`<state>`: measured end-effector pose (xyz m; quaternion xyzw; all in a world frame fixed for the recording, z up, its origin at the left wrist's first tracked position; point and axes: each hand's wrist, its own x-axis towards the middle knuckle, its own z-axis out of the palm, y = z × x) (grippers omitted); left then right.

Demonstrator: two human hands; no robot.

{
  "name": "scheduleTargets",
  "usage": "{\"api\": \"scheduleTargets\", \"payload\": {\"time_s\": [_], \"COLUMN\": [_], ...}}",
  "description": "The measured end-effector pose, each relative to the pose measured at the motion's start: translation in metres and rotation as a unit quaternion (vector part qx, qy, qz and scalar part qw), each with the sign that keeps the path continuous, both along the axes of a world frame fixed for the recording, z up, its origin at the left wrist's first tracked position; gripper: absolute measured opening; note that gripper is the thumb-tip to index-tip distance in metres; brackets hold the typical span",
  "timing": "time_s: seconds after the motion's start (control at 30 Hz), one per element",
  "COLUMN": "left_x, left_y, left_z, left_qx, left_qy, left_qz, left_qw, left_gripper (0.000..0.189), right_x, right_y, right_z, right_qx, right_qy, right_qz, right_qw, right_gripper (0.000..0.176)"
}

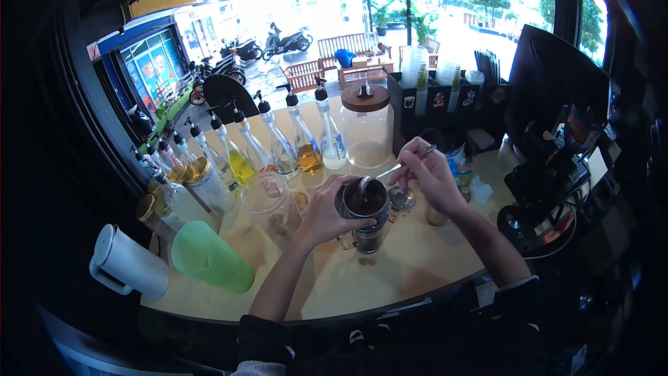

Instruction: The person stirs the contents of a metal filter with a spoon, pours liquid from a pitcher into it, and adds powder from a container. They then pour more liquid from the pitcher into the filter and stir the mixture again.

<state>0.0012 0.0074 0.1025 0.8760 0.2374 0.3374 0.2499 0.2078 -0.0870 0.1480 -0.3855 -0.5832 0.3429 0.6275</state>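
Note:
My left hand [330,210] is wrapped round the side of a clear jar [374,220] with dark contents, near the middle of the counter. In my right hand [430,173] is the handle of a metal spoon [387,171], whose bowl end dips into the jar's mouth. Below the jar stands a glass mug [367,241] with a handle at its left, and a small brown spill [367,262] lies in front. A round metal lid [401,199] rests just right of the jar.
An open clear container [268,202] stands left of my left hand. Farther left are a green pitcher [212,256] and a white jug [129,262]. Pump bottles [306,141] line the back beside a wooden-lidded jar [367,129]. A dark monitor [557,83] stands at the right.

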Motion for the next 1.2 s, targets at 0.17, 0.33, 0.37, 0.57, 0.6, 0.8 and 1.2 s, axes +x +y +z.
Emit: {"api": "scheduleTargets", "payload": {"time_s": [0.17, 0.33, 0.37, 0.57, 0.6, 0.8, 1.2], "left_x": [0.001, 0.000, 0.000, -0.001, -0.001, -0.002, 0.002], "left_y": [-0.003, -0.006, -0.006, -0.007, -0.006, -0.012, -0.030], "left_z": [0.000, 0.001, 0.002, 0.002, 0.002, 0.003, 0.032], "left_qx": [-0.008, 0.029, 0.030, 0.009, 0.009, 0.069, 0.369], "left_qy": [0.005, 0.005, 0.004, 0.022, 0.019, -0.071, -0.001], "left_qz": [-0.003, -0.003, -0.002, -0.001, -0.003, 0.005, 0.009], "left_qw": [1.000, 1.000, 1.000, 1.000, 1.000, 0.995, 0.929], "left_gripper": [0.081, 0.082, 0.082, 0.084, 0.085, 0.084, 0.019], "right_x": [-0.010, -0.020, -0.021, -0.025, -0.026, -0.029, -0.019], "right_y": [-0.009, -0.017, -0.016, -0.017, -0.018, -0.022, -0.039], "right_z": [-0.007, -0.003, -0.004, -0.010, -0.010, -0.010, 0.002], "right_qx": [0.001, 0.036, 0.057, 0.096, 0.096, 0.085, 0.084], "right_qy": [-0.117, -0.246, -0.265, -0.313, -0.314, -0.333, -0.334], "right_qz": [-0.055, -0.088, -0.095, -0.085, -0.085, -0.079, -0.125], "right_qw": [0.992, 0.965, 0.958, 0.941, 0.941, 0.936, 0.930], "right_gripper": [0.015, 0.013, 0.012, 0.014, 0.014, 0.015, 0.026]}}
